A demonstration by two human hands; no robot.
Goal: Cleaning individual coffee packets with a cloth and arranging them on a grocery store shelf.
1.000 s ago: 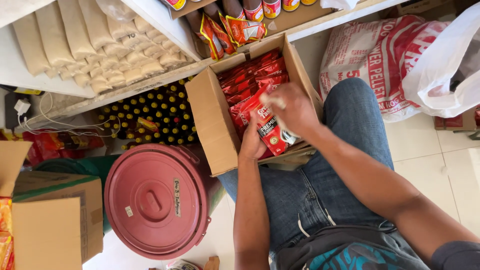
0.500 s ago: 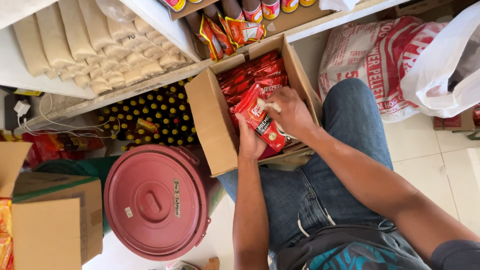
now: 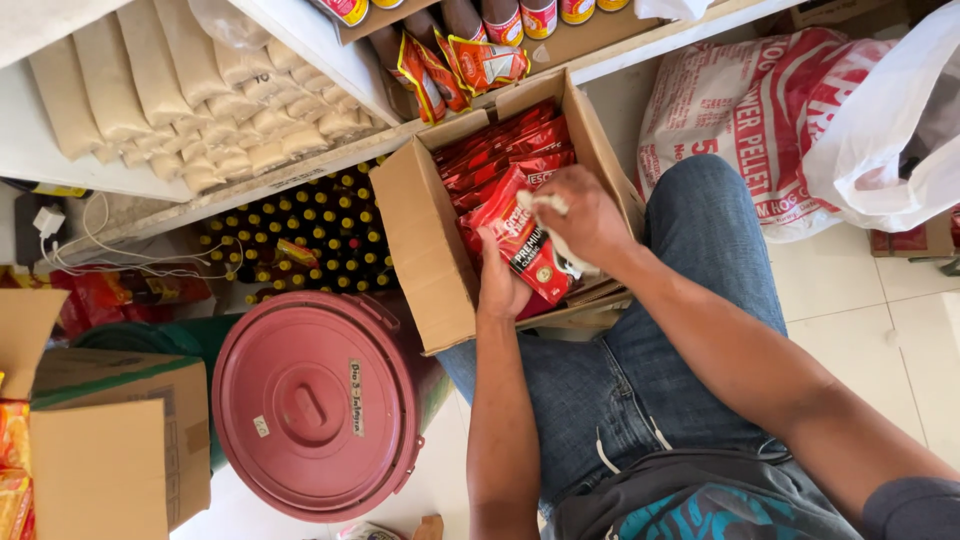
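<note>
Two hands work over the open cardboard box (image 3: 425,240) that leans on the person's knee, tipped up so it is easy to reach in. One red packet (image 3: 520,245) is lifted above the others, the left hand (image 3: 500,285) propping it from below. The right hand (image 3: 580,215) is closed around a small white cloth (image 3: 545,205) pressed on top.

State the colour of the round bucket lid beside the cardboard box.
The round lid is a dull pinkish red, with a small pale label on it; the head view shows it clearly.
</note>
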